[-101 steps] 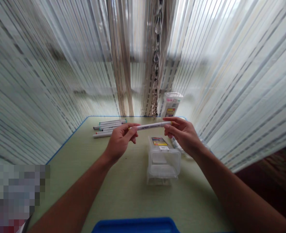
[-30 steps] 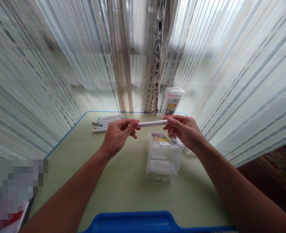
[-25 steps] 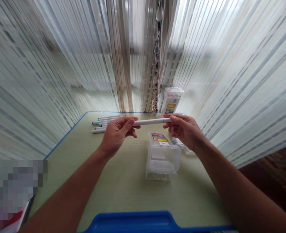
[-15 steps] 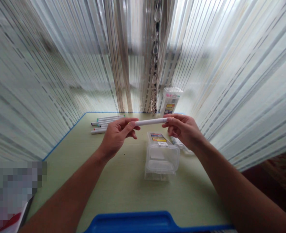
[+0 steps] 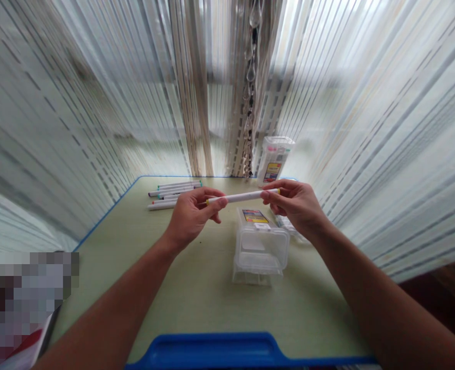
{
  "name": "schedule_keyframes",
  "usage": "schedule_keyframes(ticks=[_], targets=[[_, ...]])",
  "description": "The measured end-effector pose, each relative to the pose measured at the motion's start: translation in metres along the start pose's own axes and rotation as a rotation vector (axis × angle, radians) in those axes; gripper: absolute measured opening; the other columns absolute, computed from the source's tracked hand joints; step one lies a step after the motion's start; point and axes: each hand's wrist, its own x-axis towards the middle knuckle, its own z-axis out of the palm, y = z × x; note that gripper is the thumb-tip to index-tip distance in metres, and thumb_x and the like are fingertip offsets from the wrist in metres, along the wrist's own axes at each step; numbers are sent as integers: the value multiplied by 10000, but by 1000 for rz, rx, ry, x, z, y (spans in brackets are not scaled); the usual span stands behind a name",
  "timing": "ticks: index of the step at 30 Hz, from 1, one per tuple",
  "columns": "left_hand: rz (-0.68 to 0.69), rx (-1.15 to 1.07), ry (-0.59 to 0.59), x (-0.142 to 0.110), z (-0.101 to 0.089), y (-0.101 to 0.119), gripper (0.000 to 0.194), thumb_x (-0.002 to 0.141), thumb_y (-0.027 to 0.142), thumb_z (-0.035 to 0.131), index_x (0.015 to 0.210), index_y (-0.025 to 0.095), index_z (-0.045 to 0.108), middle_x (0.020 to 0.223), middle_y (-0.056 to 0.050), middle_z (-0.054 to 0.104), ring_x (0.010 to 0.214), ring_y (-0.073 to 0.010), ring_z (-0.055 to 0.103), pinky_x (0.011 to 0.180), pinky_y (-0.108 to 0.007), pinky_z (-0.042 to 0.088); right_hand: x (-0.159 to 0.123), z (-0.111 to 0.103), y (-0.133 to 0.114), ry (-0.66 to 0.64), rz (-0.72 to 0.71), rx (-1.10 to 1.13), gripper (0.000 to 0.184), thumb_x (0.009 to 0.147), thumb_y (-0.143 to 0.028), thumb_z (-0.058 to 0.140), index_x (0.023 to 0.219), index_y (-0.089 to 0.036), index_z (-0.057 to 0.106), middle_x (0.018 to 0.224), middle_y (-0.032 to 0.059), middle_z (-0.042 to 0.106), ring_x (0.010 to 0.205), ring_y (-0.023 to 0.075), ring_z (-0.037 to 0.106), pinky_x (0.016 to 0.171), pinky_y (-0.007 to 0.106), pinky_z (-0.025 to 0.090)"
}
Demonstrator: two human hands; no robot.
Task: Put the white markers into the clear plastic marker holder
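A white marker (image 5: 244,197) with yellow ends is held level above the table, one end in each hand. My left hand (image 5: 192,213) pinches its left end between thumb and fingers. At its right end, my right hand (image 5: 294,203) grips it the same way, the yellow tip showing past the fingers. Below lies a clear plastic case (image 5: 264,246) with a yellow-and-dark label, its open side facing me. Several white markers (image 5: 175,190) with coloured ends lie in a group beyond my left hand.
An upright clear case (image 5: 276,159) with markers inside stands at the back edge. Another clear plastic piece (image 5: 292,228) lies partly behind my right hand. The green table (image 5: 188,303) has a blue rim (image 5: 215,349). String curtains (image 5: 134,92) hang behind it.
My fingers have slid inward along the marker, so its yellow ends now show. The view has shifted slightly. The cases and loose markers stay in place.
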Motion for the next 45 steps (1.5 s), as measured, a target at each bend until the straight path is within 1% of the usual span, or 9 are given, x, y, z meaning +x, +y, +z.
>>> schedule_keyframes(ticks=[6,11,18,23,27,31,34,38,45], targets=[[-35,-155,12,2,-3,-1,362,742,371,874,963,105,770,784,-44,748,546,-95,652,567,-249,610,2,-5,-1,-19,73,74,276,681,-364,903,853,-168,813,663,56,753,380,60,512,361,186,292],[-64,-266,-15,3,-6,-1,332,833,356,793,1048,109,738,853,-80,774,608,-108,673,630,-281,635,3,-8,-4,-8,157,157,259,722,-318,823,923,-155,814,743,88,789,396,71,535,374,197,327],[-20,-117,-37,2,-4,-2,316,907,381,703,1063,107,694,755,-35,727,545,-113,671,562,-249,596,2,-7,-8,-7,152,114,240,686,-237,785,910,-151,801,745,89,793,391,90,567,360,195,322],[83,0,-25,1,0,-2,375,877,458,732,986,101,699,633,11,654,471,-96,616,459,-203,522,2,-5,-4,1,85,28,259,669,-309,883,854,-158,782,651,56,757,373,84,552,353,191,319],[87,40,-19,-1,0,-1,392,780,449,836,920,109,698,569,32,621,433,-85,577,426,-187,497,0,-2,-3,-5,55,-19,331,625,-362,940,813,-156,762,559,20,698,367,75,523,359,188,330],[97,78,-10,-2,0,0,371,753,444,859,868,119,721,613,21,630,447,-90,586,439,-204,518,-1,0,-3,0,32,-28,328,608,-367,956,746,-164,738,544,-3,664,388,61,488,366,191,312],[100,84,17,0,-1,0,370,759,461,849,837,115,741,662,2,646,475,-93,595,463,-220,539,1,-1,-2,-20,22,-9,286,665,-377,923,749,-167,749,608,20,698,410,60,478,366,204,287],[84,26,56,2,-2,1,375,779,452,833,895,102,764,687,-17,684,489,-90,598,491,-231,554,2,-4,-1,-57,57,61,256,724,-394,873,802,-169,780,700,53,751,423,64,486,377,221,303],[-2,-144,57,3,-4,1,403,814,452,798,1013,105,753,769,-57,746,548,-108,643,575,-271,599,2,-6,-5,-30,123,145,229,746,-314,793,909,-153,799,733,78,779,434,82,541,392,215,365]])
